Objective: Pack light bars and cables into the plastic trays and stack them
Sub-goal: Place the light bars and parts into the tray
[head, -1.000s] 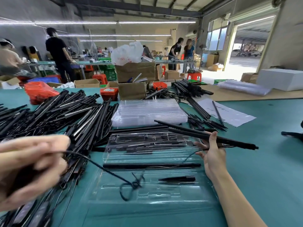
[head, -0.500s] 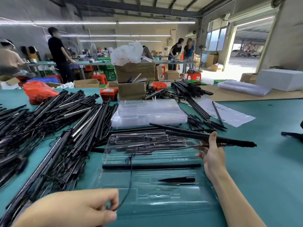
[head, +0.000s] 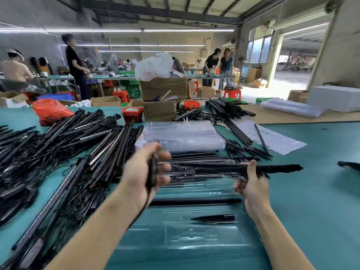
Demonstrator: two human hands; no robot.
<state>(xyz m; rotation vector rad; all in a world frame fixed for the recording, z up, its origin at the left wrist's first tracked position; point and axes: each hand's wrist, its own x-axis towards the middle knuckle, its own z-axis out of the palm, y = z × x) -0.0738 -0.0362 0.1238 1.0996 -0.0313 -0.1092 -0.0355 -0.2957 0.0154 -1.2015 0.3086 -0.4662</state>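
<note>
A clear plastic tray lies open on the green table in front of me, with a long black bar and a short black spike in it. My right hand grips black light bars level above the tray, their ends pointing right. My left hand, blurred, grips a bundled black cable above the tray's far left part; the cable's tail hangs down past my wrist. A stack of clear trays stands behind.
A big heap of black light bars and cables covers the table's left side. More black bars and spikes and a white sheet lie at the right. Cardboard boxes and red bins stand behind; people work at far tables.
My left hand has come up from the near left edge, with the cable, to the tray's far left part. My right hand has stayed nearly still with the light bars.
</note>
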